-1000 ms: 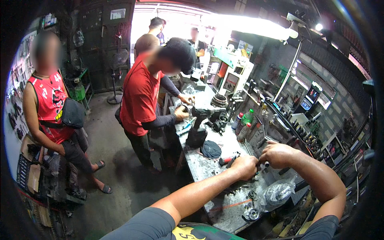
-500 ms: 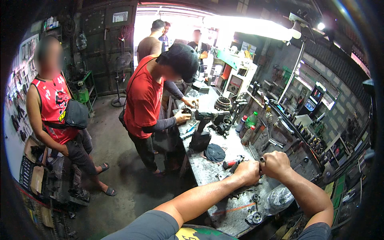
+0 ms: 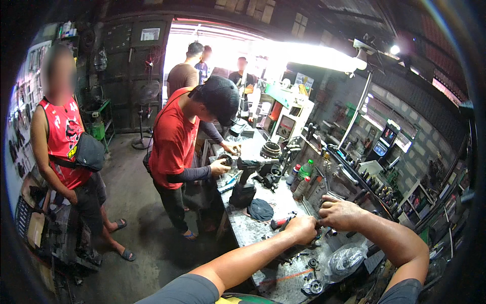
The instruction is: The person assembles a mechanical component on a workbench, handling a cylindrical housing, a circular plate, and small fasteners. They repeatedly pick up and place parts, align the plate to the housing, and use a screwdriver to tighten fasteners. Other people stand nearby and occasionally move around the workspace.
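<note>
Over the workbench (image 3: 253,248) my left hand (image 3: 302,229) is a closed fist. My right hand (image 3: 341,213) meets it from the right, its fingers bent round and pressed down beside the left thumb. A small dark piece shows between the two hands, too covered to name. Just beyond my left hand lies a red and black cylindrical thing (image 3: 278,223); whether it touches the hand I cannot tell. A clear plastic bag (image 3: 345,261) with something dark inside lies below my right forearm. Round metal parts (image 3: 315,287) sit near the bench's front edge.
A cordless power tool (image 3: 244,187) stands upright on the bench beside a dark cloth (image 3: 260,209). Bottles (image 3: 305,170) stand behind. Across the bench a person in a red shirt (image 3: 174,137) handles a part; another person (image 3: 63,147) stands at left.
The view has shifted slightly. My right hand has turned and its fingers have loosened from a tight fist into a bent grip. My left hand stays closed beside it.
</note>
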`<action>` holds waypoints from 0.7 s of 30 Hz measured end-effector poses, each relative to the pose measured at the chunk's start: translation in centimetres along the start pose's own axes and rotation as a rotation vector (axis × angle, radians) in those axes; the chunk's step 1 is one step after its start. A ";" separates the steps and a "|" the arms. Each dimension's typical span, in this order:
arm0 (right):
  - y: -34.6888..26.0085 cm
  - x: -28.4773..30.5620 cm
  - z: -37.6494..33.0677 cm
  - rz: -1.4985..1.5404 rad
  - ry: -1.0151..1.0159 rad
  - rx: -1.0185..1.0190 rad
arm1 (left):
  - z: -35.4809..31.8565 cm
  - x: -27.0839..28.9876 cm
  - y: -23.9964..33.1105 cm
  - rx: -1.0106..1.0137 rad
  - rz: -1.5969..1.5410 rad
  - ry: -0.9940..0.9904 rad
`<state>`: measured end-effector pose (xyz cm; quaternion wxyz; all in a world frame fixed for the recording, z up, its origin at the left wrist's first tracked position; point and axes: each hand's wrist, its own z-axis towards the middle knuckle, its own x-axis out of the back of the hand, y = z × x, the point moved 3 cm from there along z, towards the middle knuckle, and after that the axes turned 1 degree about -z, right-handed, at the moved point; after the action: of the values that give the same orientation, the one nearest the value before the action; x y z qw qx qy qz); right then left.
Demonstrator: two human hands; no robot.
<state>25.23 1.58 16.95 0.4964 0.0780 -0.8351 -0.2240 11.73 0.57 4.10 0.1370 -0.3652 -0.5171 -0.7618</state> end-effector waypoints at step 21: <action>-0.3 0.7 -0.2 0.355 -0.018 -0.375 | -0.2 -0.2 -0.1 -0.008 -0.151 0.047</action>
<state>25.02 1.02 17.45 0.5260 -0.1650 -0.7841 -0.2849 11.67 0.42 3.86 0.0900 -0.3077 -0.5369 -0.7803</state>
